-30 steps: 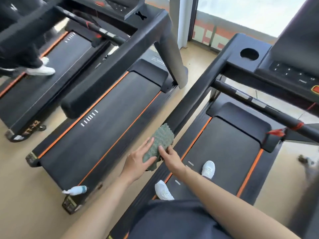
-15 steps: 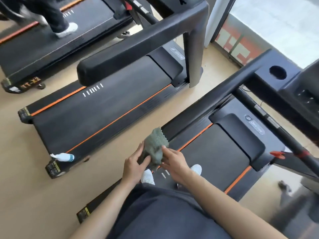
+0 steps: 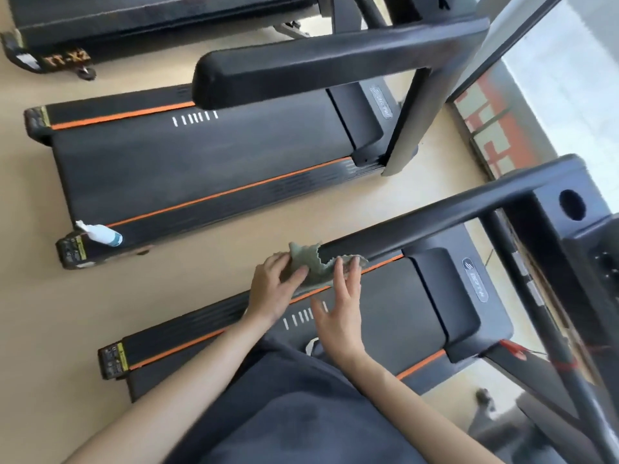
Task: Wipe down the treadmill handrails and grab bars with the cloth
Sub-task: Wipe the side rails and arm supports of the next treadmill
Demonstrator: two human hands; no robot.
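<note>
Cloth (image 3: 313, 266) at handrail (image 3: 422, 225) end.
Left hand (image 3: 273, 291) grips the cloth; right hand (image 3: 339, 318), fingers spread straight, touches its edge.

cloth (image 3: 310, 266) soft, textured weave; handrail (image 3: 418, 226) matt black, probably plastic; belt (image 3: 385, 313) matt rubbery

The person wore a dark charcoal-grey garment (image 3: 284, 413) of soft, matte fabric, which filled the lower middle of the view and showed faint folds. Both forearms (image 3: 187, 373) were bare all the way from the frame's edge to the left hand (image 3: 271, 293) and the right hand (image 3: 338, 326). Past the garment's upper edge showed the white toe of a shoe (image 3: 311, 345).
</note>
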